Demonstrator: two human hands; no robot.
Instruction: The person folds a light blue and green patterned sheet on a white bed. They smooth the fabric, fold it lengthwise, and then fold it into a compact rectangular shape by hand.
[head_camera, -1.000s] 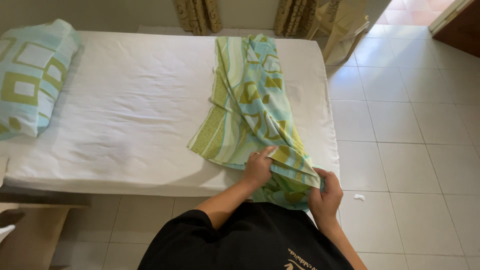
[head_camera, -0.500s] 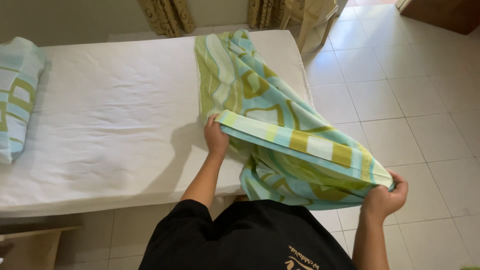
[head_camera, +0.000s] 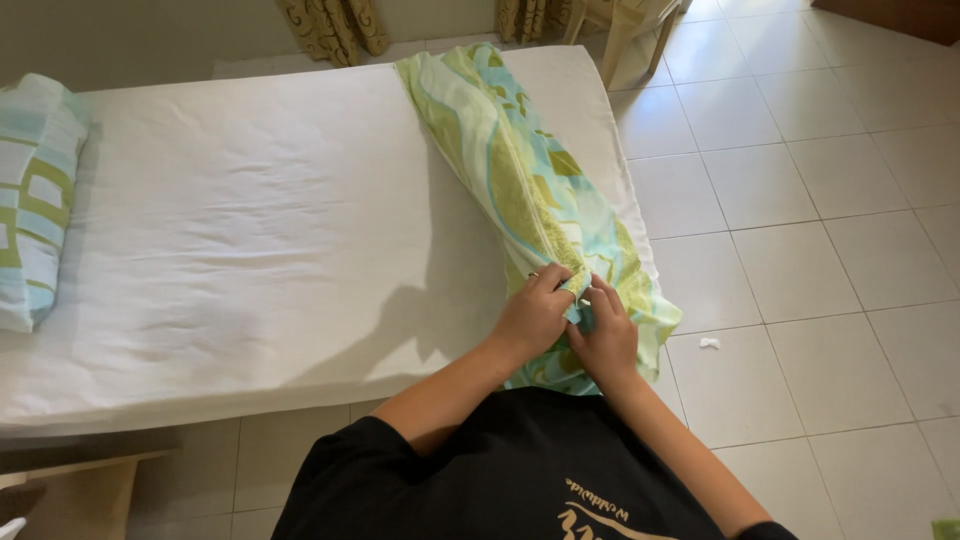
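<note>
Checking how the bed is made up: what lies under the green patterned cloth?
The cloth lies on the white sheet along the mattress's right edge. Both hands, left and right, pinch its near end. Anything beneath its folds is hidden.

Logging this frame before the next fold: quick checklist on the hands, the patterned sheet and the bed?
1. Left hand pinching the near edge of the green and blue patterned sheet: ok.
2. Right hand on the same edge, beside the left: ok.
3. Sheet gathered lengthwise along the right side of the white mattress: ok.
4. Sheet fully on the bed: not ok, its near end hangs over the corner.
5. Edges matched under the fingers: cannot tell, hands cover them.
6. Pillow apart from the sheet, at the far left end: ok.
</note>
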